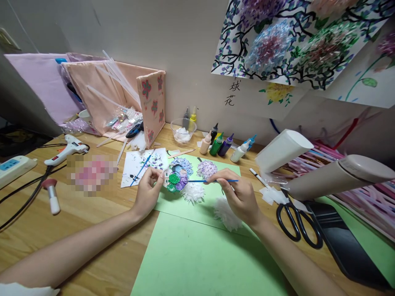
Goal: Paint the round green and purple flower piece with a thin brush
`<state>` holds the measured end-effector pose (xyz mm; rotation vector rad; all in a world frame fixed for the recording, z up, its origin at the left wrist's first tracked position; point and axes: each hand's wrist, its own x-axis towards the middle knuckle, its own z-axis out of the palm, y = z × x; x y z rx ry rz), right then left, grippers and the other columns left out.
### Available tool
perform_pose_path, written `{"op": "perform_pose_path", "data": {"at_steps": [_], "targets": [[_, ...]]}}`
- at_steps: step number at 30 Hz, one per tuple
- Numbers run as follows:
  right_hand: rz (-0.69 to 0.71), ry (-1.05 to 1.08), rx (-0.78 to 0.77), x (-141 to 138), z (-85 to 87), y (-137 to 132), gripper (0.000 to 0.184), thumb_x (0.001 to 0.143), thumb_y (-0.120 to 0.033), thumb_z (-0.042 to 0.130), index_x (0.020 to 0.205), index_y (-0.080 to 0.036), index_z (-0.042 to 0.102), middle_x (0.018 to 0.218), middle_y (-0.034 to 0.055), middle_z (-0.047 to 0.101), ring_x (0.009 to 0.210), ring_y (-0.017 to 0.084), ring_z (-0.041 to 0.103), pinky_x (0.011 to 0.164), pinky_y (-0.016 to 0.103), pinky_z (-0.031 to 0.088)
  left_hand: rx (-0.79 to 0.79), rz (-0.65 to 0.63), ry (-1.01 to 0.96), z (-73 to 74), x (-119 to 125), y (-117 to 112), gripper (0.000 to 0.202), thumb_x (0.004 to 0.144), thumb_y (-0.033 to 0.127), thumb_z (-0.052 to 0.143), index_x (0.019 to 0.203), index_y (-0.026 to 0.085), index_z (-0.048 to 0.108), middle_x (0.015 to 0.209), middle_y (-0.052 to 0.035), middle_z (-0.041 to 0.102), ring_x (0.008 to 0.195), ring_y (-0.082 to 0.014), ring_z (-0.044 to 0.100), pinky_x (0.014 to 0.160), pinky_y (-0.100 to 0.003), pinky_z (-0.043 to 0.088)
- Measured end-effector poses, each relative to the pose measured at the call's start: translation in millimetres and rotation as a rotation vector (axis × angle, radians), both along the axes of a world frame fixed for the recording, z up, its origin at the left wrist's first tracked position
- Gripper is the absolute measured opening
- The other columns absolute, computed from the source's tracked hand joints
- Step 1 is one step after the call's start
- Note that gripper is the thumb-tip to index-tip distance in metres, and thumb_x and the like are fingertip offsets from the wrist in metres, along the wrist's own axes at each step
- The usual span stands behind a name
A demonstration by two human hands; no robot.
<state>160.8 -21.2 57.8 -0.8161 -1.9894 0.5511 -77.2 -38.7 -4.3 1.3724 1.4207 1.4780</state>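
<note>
Head view of a table (101,242). The left hand (149,191) grips a round, paint-covered palette (174,178) by its edge; the right hand (238,196) pinches a blue paintbrush (198,181), its tip over the palette. Beneath lie green paper (197,259) and shredded-petal flowers (206,168), lilac, bluish and white. Beyond stand paint bottles (217,146); at left, a white glue gun (67,150); at right, black-handled scissors (296,224).
</note>
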Motion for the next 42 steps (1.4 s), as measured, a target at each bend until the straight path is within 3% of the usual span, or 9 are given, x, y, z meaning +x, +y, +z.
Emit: {"op": "perform_pose_path", "data": {"at_steps": [6, 10, 15, 20, 26, 31, 36, 42], "targets": [[-0.020, 0.027, -0.023, 4, 2.0, 0, 0.025, 0.093, -0.023, 0.041, 0.086, -0.020, 0.065, 0.080, 0.0022, 0.067, 0.078, 0.014, 0.061, 0.070, 0.026, 0.047, 0.011, 0.007, -0.005, -0.7, 0, 1, 0.019, 0.083, 0.034, 0.054, 0.074, 0.020, 0.046, 0.071, 0.0022, 0.050, 0.067, -0.0118, 0.049, 0.062, -0.023, 0.039], [-0.164, 0.218, -0.020, 8, 2.9, 2, 0.033, 0.095, -0.028, 0.037, 0.078, -0.019, 0.064, 0.072, 0.0022, 0.065, 0.070, 0.013, 0.061, 0.065, 0.026, 0.047, 0.021, 0.052, -0.011, -0.8, -1, 1, 0.019, 0.083, 0.035, 0.054, 0.074, 0.020, 0.046, 0.071, 0.0021, 0.050, 0.067, -0.0121, 0.049, 0.062, -0.023, 0.039], [-0.102, 0.086, -0.108, 7, -3.2, 6, 0.033, 0.093, -0.030, 0.040, 0.077, -0.018, 0.066, 0.072, 0.0032, 0.066, 0.069, 0.014, 0.063, 0.061, 0.026, 0.048, 0.026, 0.065, -0.012, -1.3, -2, 1, 0.019, 0.083, 0.034, 0.054, 0.074, 0.020, 0.046, 0.073, 0.0014, 0.051, 0.068, -0.0125, 0.049, 0.063, -0.024, 0.039], [-0.179, 0.124, -0.067, 6, -4.2, 6, 0.033, 0.094, -0.030, 0.039, 0.079, -0.018, 0.067, 0.077, 0.0038, 0.067, 0.070, 0.014, 0.063, 0.064, 0.026, 0.049, 0.034, 0.062, -0.019, -1.7, -1, 1, 0.018, 0.082, 0.034, 0.055, 0.074, 0.020, 0.047, 0.072, 0.0017, 0.050, 0.068, -0.0125, 0.048, 0.063, -0.024, 0.038], [-0.080, 0.032, -0.134, 5, -5.2, 6, 0.034, 0.094, -0.031, 0.039, 0.078, -0.018, 0.067, 0.071, 0.0030, 0.067, 0.069, 0.014, 0.064, 0.063, 0.025, 0.050, 0.030, 0.064, -0.017, -1.2, -1, 1, 0.018, 0.083, 0.033, 0.055, 0.075, 0.020, 0.047, 0.074, 0.0015, 0.050, 0.070, -0.0125, 0.048, 0.065, -0.024, 0.039], [-0.193, 0.128, -0.089, 7, -3.6, 7, 0.035, 0.093, -0.032, 0.041, 0.074, -0.018, 0.067, 0.077, 0.0048, 0.068, 0.069, 0.014, 0.064, 0.063, 0.026, 0.051, 0.033, 0.063, -0.006, -0.3, 0, 1, 0.018, 0.082, 0.034, 0.055, 0.074, 0.020, 0.047, 0.072, 0.0017, 0.050, 0.068, -0.0125, 0.048, 0.064, -0.024, 0.039], [-0.088, 0.046, -0.171, 5, -2.5, 6, 0.034, 0.093, -0.031, 0.041, 0.074, -0.017, 0.066, 0.070, 0.0032, 0.068, 0.064, 0.013, 0.063, 0.061, 0.025, 0.050, 0.022, 0.074, 0.007, -0.6, -1, 1, 0.020, 0.082, 0.037, 0.055, 0.074, 0.020, 0.047, 0.072, 0.0013, 0.050, 0.068, -0.0128, 0.049, 0.063, -0.024, 0.039], [-0.217, 0.116, -0.057, 10, 0.3, 8, 0.033, 0.092, -0.030, 0.043, 0.072, -0.018, 0.067, 0.072, 0.0032, 0.068, 0.065, 0.014, 0.064, 0.059, 0.026, 0.049, 0.014, 0.059, 0.007, -0.1, 0, 1, 0.019, 0.082, 0.036, 0.055, 0.074, 0.020, 0.047, 0.072, 0.0015, 0.051, 0.068, -0.0127, 0.049, 0.063, -0.024, 0.039]]}}
